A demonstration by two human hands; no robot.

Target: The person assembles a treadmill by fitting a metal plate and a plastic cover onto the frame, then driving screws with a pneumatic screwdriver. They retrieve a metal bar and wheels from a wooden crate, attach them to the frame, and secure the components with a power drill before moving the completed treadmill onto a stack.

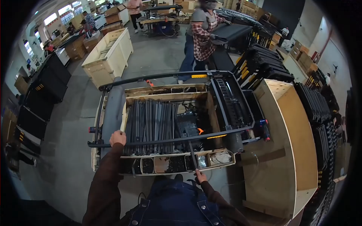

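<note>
A long black metal frame (166, 141) lies across a wooden workbench box. My left hand (118, 138) is closed on its near rail, close to the left end. In my right hand (200, 176) is the lower end of a slim black metal bar (193, 156), whose upper end reaches the near rail. Under the frame, the box holds many dark metal bars (152, 122) side by side, a dark metal bracket part (186, 122) and an orange clip (200, 131). Small bins (162, 165) with screws and black parts line the near edge.
A grey padded roll (113, 101) runs along the left side. A power drill (263, 130) sits at the right, beside a tall plywood crate (275, 150). Another wooden crate (107, 56) stands behind left. A person in a checked shirt (203, 37) works beyond the bench.
</note>
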